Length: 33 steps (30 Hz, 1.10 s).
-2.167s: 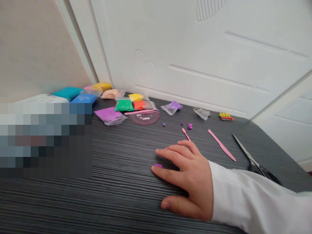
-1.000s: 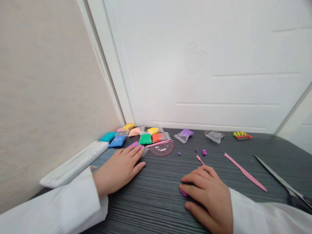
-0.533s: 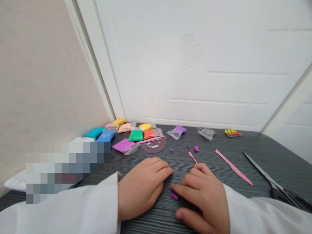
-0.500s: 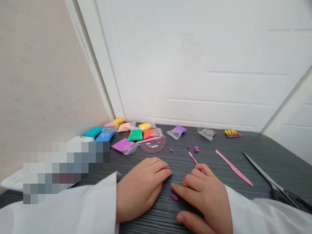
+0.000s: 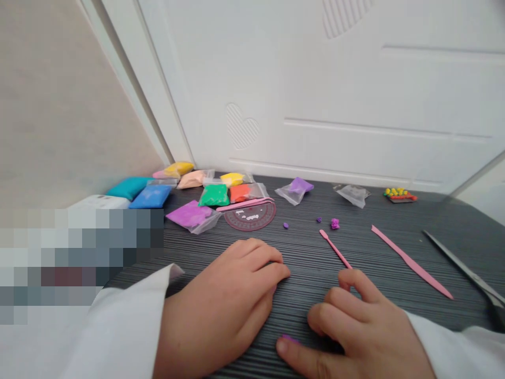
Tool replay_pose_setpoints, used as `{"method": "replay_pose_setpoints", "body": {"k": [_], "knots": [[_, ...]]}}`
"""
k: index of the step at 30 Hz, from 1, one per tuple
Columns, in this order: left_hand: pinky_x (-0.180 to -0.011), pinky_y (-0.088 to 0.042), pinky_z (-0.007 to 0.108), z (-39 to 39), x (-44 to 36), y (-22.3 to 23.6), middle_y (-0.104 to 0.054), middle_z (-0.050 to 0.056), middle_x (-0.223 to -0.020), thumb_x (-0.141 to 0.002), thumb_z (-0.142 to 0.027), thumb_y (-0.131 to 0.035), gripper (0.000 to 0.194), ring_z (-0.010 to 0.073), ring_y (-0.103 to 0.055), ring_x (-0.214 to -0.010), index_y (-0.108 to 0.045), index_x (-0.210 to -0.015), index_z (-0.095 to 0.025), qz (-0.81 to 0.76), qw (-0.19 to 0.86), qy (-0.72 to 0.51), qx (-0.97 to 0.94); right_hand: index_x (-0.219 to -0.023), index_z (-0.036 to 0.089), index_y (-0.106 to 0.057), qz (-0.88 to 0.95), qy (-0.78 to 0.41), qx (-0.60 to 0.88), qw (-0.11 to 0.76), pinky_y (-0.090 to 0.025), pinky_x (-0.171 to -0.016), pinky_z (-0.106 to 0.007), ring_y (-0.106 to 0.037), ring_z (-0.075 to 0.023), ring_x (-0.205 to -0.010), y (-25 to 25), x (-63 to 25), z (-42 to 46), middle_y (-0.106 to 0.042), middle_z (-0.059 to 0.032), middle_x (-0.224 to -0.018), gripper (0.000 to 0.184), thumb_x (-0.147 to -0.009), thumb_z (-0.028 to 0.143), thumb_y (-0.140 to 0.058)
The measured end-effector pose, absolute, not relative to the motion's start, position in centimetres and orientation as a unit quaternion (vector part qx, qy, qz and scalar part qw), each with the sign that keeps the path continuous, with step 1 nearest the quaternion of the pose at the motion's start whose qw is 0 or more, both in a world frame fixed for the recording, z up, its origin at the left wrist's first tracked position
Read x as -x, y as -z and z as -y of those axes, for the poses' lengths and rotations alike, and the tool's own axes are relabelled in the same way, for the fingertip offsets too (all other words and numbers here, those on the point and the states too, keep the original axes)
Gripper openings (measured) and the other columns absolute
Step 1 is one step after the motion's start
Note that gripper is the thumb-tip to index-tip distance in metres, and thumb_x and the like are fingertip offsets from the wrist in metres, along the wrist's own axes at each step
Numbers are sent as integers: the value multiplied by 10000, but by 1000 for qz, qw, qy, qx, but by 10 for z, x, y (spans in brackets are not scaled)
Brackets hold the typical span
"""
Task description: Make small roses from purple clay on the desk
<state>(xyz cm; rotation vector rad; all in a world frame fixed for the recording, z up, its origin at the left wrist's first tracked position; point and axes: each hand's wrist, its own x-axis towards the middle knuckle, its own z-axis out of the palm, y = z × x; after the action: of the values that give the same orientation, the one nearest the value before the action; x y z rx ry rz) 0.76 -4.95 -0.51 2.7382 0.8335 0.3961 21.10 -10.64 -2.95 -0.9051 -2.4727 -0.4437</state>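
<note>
My left hand [image 5: 224, 300] rests on the dark table, fingers curled together and thumb mostly hidden; a faint purple tint shows at its fingers, but what they hold, if anything, I cannot make out. Lower right is my right hand [image 5: 363, 326], with its fingers bent and apart and its thumb stretched left. The thumb tip lies over a small purple clay piece [image 5: 291, 338], mostly covering it. Just beyond the right fingers lies a thin pink modelling tool [image 5: 335, 249]. Farther up are a magenta clay flower [image 5: 335, 223] and two small purple bits [image 5: 286, 225].
Bags of coloured clay, among them a green one [image 5: 213, 195] and a magenta one [image 5: 190, 215], lie at the back left beside a protractor [image 5: 250, 223]. On the right are a pink knife-shaped tool [image 5: 412, 263], scissors [image 5: 465, 268] and a small yellow-and-red clay piece [image 5: 399, 195].
The view has shifted downward and closer. My right thumb has come onto the purple clay piece, and its index finger has drawn back and bent. My left hand stays on the table.
</note>
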Motion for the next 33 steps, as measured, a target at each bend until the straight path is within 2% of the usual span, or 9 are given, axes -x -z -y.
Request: {"method": "replay_pose_setpoints", "body": {"k": [4, 8, 12, 17, 21, 26, 30, 31, 33], "knots": [[-952, -382, 276, 48, -7, 1, -549, -29, -1117, -872, -124, -400, 265, 128, -462, -1052, -556, -1043, -251, -294, 142, -134, -936, -1065, 366, -602, 894, 155, 364, 210, -318, -715, -384, -522, -134, -599, 28, -215, 101, -618, 61, -690, 288, -938, 299, -353], [-957, -371, 244, 46, -7, 0, -542, -48, -1122, -874, -123, -398, 267, 108, -457, -1058, -551, -1043, -263, -299, 156, -135, -932, -995, 380, -632, 890, 139, 369, 229, -317, -740, -373, -508, -117, -585, 28, -215, 105, -627, 75, -679, 361, -957, 255, -295], [-963, -365, 225, 47, -6, 0, -532, -50, -1124, -873, -111, -389, 283, 97, -457, -1056, -546, -1048, -269, -306, 163, -133, -928, -927, 391, -647, 897, 123, 343, 252, -318, -759, -338, -474, -91, -551, 31, -214, 108, -618, 99, -644, 365, -960, 261, -307], [-944, -370, 218, 47, -7, -1, -547, -41, -1089, -860, -111, -410, 264, 101, -467, -1040, -559, -1023, -256, -299, 157, -137, -931, -1033, 411, -616, 890, 132, 381, 211, -300, -743, -370, -500, -135, -612, 31, -216, 108, -637, 62, -706, 368, -961, 278, -281], [-963, -353, 220, 45, -6, 1, -540, -34, -1120, -854, -97, -412, 285, 104, -460, -1064, -550, -1054, -246, -292, 144, -140, -935, -1053, 450, -595, 903, 101, 362, 209, -300, -760, -370, -484, -116, -582, 28, -214, 112, -629, 87, -697, 388, -958, 235, -286], [-958, -354, 214, 44, -6, 2, -539, -33, -1112, -860, -122, -430, 255, 99, -461, -1064, -550, -1051, -242, -286, 141, -139, -937, -1175, 405, -533, 908, 105, 374, 156, -310, -715, -380, -529, -152, -642, 23, -218, 107, -628, 50, -788, 313, -927, 342, -352], [-963, -356, 225, 44, -7, 2, -531, -30, -1129, -856, -112, -427, 276, 103, -455, -1077, -546, -1067, -244, -286, 136, -139, -938, -1149, 451, -534, 912, 99, 361, 168, -295, -719, -376, -491, -128, -606, 24, -219, 110, -617, 77, -744, 348, -937, 250, -344], [-961, -358, 228, 44, -7, 2, -533, -27, -1126, -855, -112, -427, 273, 105, -456, -1076, -548, -1064, -240, -286, 135, -137, -939, -1153, 460, -527, 912, 90, 363, 168, -291, -717, -376, -484, -130, -612, 23, -219, 111, -611, 76, -744, 338, -939, 277, -340], [-960, -360, 230, 43, -7, 3, -536, -23, -1114, -862, -123, -426, 257, 105, -458, -1072, -552, -1055, -236, -285, 134, -133, -940, -1203, 436, -497, 912, 65, 376, 152, -290, -700, -381, -488, -156, -662, 23, -219, 111, -605, 43, -803, 343, -908, 486, -331]]}}
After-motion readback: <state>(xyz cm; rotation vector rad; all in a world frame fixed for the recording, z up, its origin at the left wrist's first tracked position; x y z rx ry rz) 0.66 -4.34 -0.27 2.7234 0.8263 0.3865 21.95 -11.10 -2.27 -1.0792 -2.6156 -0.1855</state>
